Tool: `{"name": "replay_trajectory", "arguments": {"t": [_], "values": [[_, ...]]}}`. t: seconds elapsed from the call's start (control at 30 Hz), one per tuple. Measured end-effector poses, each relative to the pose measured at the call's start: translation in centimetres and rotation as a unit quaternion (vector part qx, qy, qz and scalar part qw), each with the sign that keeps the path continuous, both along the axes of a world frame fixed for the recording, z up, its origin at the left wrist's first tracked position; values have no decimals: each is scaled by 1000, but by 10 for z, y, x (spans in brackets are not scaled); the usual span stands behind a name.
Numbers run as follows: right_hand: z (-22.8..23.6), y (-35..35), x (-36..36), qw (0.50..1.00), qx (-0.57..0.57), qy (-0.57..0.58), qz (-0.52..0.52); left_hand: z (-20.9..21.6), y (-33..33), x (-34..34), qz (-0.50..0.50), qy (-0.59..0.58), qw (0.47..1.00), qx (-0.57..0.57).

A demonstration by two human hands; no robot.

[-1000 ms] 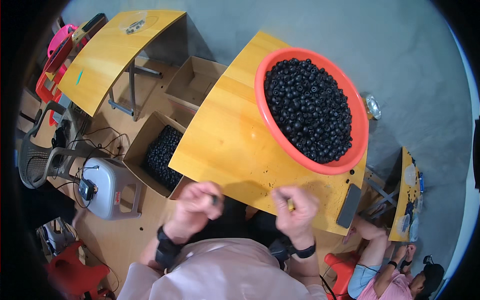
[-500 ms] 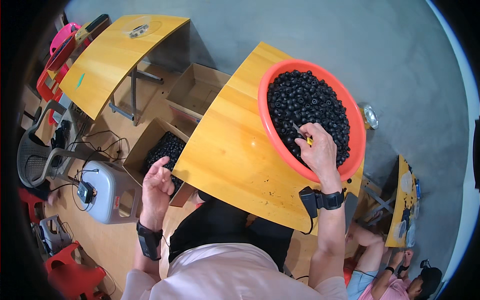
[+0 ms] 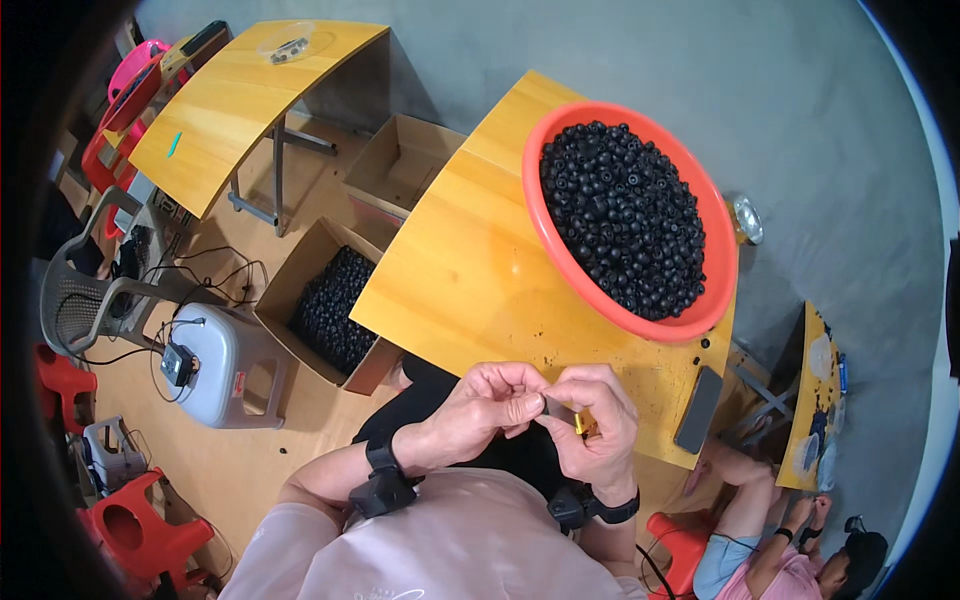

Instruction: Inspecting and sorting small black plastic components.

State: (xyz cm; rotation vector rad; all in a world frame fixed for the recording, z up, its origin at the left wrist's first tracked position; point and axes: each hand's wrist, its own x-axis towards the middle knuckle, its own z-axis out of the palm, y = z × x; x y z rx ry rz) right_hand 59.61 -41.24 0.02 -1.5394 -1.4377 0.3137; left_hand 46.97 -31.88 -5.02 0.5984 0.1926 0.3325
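Observation:
In front of my waist, at the near edge of the yellow wooden table, my hands meet. My left hand is closed, thumb and finger pinching a small black rubbery piece, mostly hidden by the fingers. Closed around a small tool with a thin metal blade and a yellow part is my right hand; the blade's tip points at the left fingertips. Beyond them stands an orange-red basin heaped with small round black pieces, some showing a hole.
A dark phone lies at the table's right edge, near a few loose pieces. To the left are a cardboard box of black pieces, another box, and a grey stool with cables. Another person sits at lower right.
My right hand has left the basin with the tool and come back to my waist. My left hand has moved right from beside the box to meet it, now pinching a black piece.

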Motion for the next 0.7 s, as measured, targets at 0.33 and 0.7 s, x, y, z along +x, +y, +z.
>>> {"name": "replay_trajectory", "arguments": {"t": [0.33,0.7], "values": [[-21,-36,5,997,28,60,-35,2,-31,12,-48,-15,997,-63],[-28,-36,24,984,15,178,8,-15,-38,23,-68,-26,988,-133]]}}
